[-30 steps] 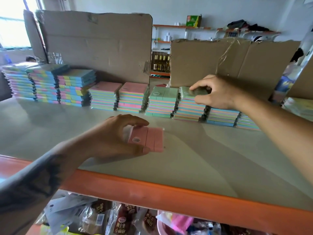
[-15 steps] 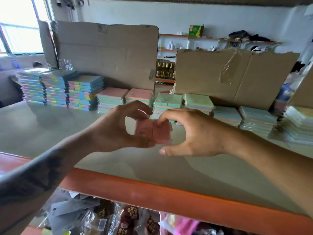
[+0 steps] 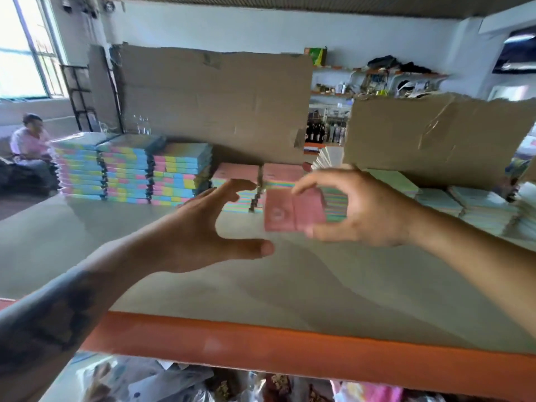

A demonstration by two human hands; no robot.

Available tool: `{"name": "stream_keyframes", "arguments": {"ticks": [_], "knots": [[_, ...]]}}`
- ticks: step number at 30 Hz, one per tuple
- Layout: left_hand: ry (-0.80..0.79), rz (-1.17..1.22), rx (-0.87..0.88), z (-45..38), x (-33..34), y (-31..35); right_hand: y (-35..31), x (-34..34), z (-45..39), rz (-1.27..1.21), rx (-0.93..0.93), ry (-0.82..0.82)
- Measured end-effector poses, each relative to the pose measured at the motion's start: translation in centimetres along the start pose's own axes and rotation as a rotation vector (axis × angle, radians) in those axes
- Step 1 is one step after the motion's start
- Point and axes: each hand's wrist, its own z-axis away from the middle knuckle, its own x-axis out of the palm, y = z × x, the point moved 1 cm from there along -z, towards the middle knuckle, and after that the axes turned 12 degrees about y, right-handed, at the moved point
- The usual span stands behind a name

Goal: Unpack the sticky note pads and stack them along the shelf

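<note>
Above the shelf (image 3: 290, 288), right fingers (image 3: 307, 184) pinch the pink pad (image 3: 293, 211); left fingers (image 3: 229, 188) spread beside it

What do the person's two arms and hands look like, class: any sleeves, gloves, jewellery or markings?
Both forearms are bare, with no sleeves in view. The left hand and right hand wear no gloves, and no rings or watch show. The left forearm carries a large dark tattoo; the right forearm shows none.

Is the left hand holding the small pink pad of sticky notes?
No. The open left hand holds nothing; the right hand pinches the small pink sticky note pad.
</note>
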Motion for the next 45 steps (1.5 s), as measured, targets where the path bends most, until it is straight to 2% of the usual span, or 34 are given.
{"name": "stream_keyframes", "arguments": {"ticks": [4,12,17,25,29,31,35,40,43,45], "knots": [[-0.139,-0.247,-0.091,0.5,-2.1,-4.2,1.7,0.6,-4.8,-0.059,0.091,0.057],[-0.364,-0.469,-0.021,2.2,-0.5,-5.0,4.4,2.0,-9.5,0.001,0.318,0.024],[-0.366,-0.481,-0.007,2.2,0.0,-5.7,4.7,2.9,-9.9,0.038,0.335,-0.046],[-0.374,-0.499,-0.009,2.1,0.0,-5.6,4.4,3.1,-9.5,0.067,0.356,-0.062],[-0.321,-0.511,0.030,1.9,-0.6,-4.5,3.5,2.5,-8.6,0.087,0.323,-0.069],[-0.265,-0.508,0.055,1.8,-0.6,-3.0,2.8,1.7,-6.7,0.109,0.242,-0.020],[-0.206,-0.432,0.081,1.6,1.3,2.1,2.4,-0.2,-0.1,0.419,0.021,-0.013],[-0.111,-0.294,0.195,1.3,7.9,11.9,5.4,-5.8,12.5,0.413,0.073,-0.027],[-0.188,-0.044,0.180,2.0,13.2,20.6,8.1,-11.5,20.9,0.395,0.220,-0.036],[-0.210,0.031,0.213,2.5,16.1,25.6,9.9,-14.7,25.3,0.372,0.290,-0.021]]}}
